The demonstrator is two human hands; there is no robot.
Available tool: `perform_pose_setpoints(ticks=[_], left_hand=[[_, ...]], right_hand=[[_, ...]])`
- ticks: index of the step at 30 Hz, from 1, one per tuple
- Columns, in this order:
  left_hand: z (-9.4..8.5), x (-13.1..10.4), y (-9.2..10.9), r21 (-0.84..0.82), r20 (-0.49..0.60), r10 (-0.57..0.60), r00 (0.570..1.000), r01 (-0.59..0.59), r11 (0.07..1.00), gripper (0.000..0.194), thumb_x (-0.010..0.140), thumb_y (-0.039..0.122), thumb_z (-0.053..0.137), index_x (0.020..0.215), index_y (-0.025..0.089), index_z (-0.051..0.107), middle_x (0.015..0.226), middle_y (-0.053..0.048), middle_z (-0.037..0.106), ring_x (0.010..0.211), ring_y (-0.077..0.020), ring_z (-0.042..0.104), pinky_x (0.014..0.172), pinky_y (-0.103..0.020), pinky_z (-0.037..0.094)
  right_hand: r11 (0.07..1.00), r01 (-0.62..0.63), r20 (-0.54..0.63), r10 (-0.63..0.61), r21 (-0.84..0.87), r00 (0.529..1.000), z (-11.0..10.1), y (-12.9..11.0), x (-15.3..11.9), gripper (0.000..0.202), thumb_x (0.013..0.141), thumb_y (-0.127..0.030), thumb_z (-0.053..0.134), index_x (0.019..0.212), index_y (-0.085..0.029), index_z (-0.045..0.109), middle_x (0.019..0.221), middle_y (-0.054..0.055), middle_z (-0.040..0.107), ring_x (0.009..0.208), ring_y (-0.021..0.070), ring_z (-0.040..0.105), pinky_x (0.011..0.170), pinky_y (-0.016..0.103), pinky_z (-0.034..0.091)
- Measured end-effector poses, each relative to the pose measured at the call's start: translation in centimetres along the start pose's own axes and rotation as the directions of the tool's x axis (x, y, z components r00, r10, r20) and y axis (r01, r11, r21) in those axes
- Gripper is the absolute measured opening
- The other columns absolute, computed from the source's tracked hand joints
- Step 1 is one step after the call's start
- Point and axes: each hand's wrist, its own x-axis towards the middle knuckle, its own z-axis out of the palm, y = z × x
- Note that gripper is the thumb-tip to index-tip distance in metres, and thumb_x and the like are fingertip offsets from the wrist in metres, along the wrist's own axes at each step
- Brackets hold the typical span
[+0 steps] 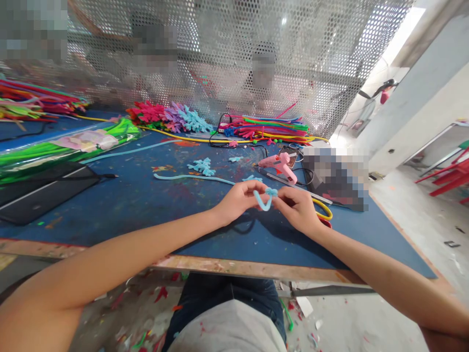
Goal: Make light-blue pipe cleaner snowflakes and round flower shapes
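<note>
Both hands meet over the blue table, pinching one light blue pipe cleaner between them. Its upper part is bent into small loops, and a free end hooks down in a V. My left hand is closed on its left side. On the right side, the fingertips of my right hand grip the looped part. Just beyond my left hand lies a straight light blue pipe cleaner. Finished-looking blue branched pieces rest farther back. Scissors with yellow and red handles lie partly hidden behind my right hand.
A pink glue gun with a cord stands behind my hands. Bundled pipe cleaners and colourful branched pieces line the perforated metal screen. At left are a plastic bag of green pipe cleaners and a black phone-like object.
</note>
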Motion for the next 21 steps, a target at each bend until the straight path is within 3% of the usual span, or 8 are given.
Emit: perform_pose_setpoints(ticks=[4, 10, 14, 18, 21], left_hand=[[-0.1, -0.1, 0.0, 0.115, -0.053, 0.096, 0.994, -0.089, 0.989, 0.029, 0.065, 0.034, 0.07, 0.084, 0.013, 0.06, 0.076, -0.002, 0.063, 0.066, -0.012, 0.058, 0.061, -0.022, 0.046], [-0.3, 0.0, 0.0, 0.161, -0.069, 0.136, 0.988, -0.124, 0.979, 0.024, 0.07, 0.029, 0.065, 0.087, 0.015, 0.057, 0.078, -0.003, 0.061, 0.067, -0.0123, 0.057, 0.057, -0.021, 0.045], [-0.6, 0.2, 0.1, 0.202, -0.013, 0.162, 0.987, -0.156, 0.967, 0.022, 0.069, 0.021, 0.065, 0.087, 0.015, 0.054, 0.079, -0.002, 0.06, 0.072, -0.0122, 0.057, 0.065, -0.023, 0.046], [-1.1, 0.2, 0.5, 0.289, 0.111, 0.181, 0.977, -0.206, 0.935, 0.024, 0.07, 0.017, 0.064, 0.088, 0.017, 0.047, 0.074, 0.001, 0.057, 0.069, -0.0101, 0.056, 0.07, -0.024, 0.044], [-1.4, 0.3, 0.7, 0.337, 0.151, 0.192, 0.97, -0.233, 0.912, 0.025, 0.072, 0.016, 0.062, 0.086, 0.018, 0.042, 0.072, 0.003, 0.056, 0.068, -0.0091, 0.056, 0.07, -0.023, 0.043]], right_hand=[[0.996, -0.079, 0.033, 0.078, 0.042, 0.996, 0.1, 0.2, 0.2, 0.031, 0.083, -0.037, 0.05, 0.06, -0.016, 0.054, 0.054, -0.001, 0.049, 0.05, 0.0088, 0.038, 0.047, 0.022, 0.029], [0.975, -0.158, 0.171, 0.13, 0.156, 0.977, 0.0, 0.3, 0.5, 0.032, 0.082, -0.038, 0.051, 0.064, -0.015, 0.061, 0.052, -0.001, 0.052, 0.045, 0.0083, 0.044, 0.044, 0.021, 0.031], [0.96, -0.206, 0.268, 0.152, 0.187, 0.951, -0.5, 0.3, 0.7, 0.031, 0.082, -0.035, 0.052, 0.06, -0.014, 0.058, 0.051, -0.001, 0.052, 0.046, 0.0079, 0.045, 0.046, 0.021, 0.034], [0.951, -0.264, 0.4, 0.18, 0.163, 0.899, -1.0, 0.6, 0.9, 0.026, 0.08, -0.032, 0.053, 0.061, -0.014, 0.058, 0.055, 0.0, 0.055, 0.047, 0.0079, 0.045, 0.047, 0.021, 0.034], [0.945, -0.281, 0.425, 0.188, 0.168, 0.885, -0.9, 0.8, 0.9, 0.025, 0.08, -0.032, 0.053, 0.064, -0.014, 0.059, 0.057, 0.0, 0.056, 0.048, 0.0078, 0.045, 0.047, 0.021, 0.034]])
